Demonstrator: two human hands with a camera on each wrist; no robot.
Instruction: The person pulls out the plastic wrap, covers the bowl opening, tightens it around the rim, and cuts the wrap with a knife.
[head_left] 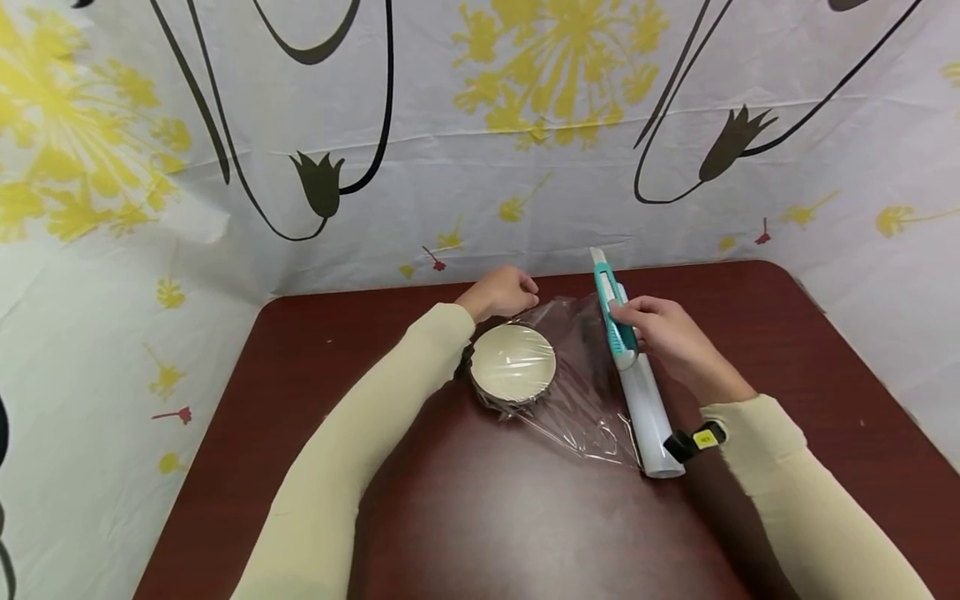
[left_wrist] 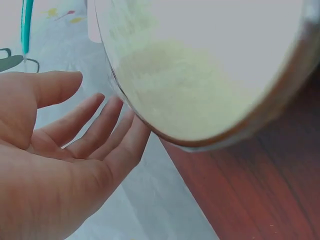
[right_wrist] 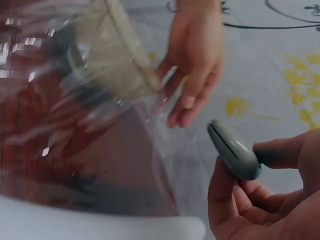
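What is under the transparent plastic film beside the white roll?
Under the transparent plastic film are a round cream bowl and part of the dark red-brown table. The tabletop beneath the bowl is hidden.

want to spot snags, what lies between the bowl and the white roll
Clear plastic film lies between them, spread over the table from the bowl to the white roll, as the head view shows.

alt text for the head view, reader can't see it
A person's right hand holds a teal utility knife over a white roll, from which clear film stretches across a cream bowl. The left hand is beyond the bowl, near the far edge of the dark red table.
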